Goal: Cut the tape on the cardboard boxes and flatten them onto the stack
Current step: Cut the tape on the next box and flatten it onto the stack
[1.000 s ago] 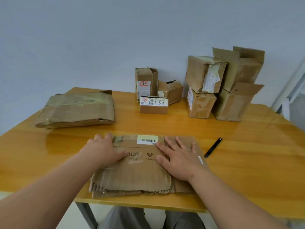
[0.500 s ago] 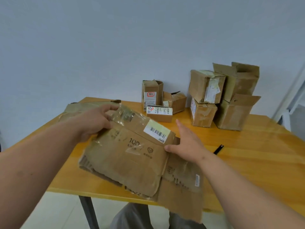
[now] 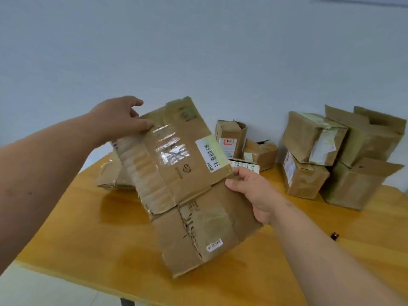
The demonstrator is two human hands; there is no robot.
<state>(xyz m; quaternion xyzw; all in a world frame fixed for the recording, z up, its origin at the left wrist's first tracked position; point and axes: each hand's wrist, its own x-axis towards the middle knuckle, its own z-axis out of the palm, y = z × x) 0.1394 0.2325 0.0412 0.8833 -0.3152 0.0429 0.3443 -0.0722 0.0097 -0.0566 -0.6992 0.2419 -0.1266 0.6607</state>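
A flattened brown cardboard box (image 3: 187, 184) with clear tape and a barcode label hangs tilted above the wooden table (image 3: 99, 239). My left hand (image 3: 119, 120) grips its upper left edge, thumb on the front face. My right hand (image 3: 254, 193) pinches its right edge at the fold. Behind the box, at the table's left, lies the stack of flattened boxes (image 3: 110, 175), mostly hidden. A black cutter (image 3: 335, 235) lies on the table at the right, largely covered by my right forearm.
Several small taped boxes (image 3: 234, 140) stand at the back middle. Several larger boxes (image 3: 340, 155), some with open flaps, are piled at the back right against the pale wall. The table's near edge runs across the bottom.
Both hands pressed the flattened box on the table, then lifted it. It is now higher, more upright and swung toward the left, over the stack. The head has turned left.
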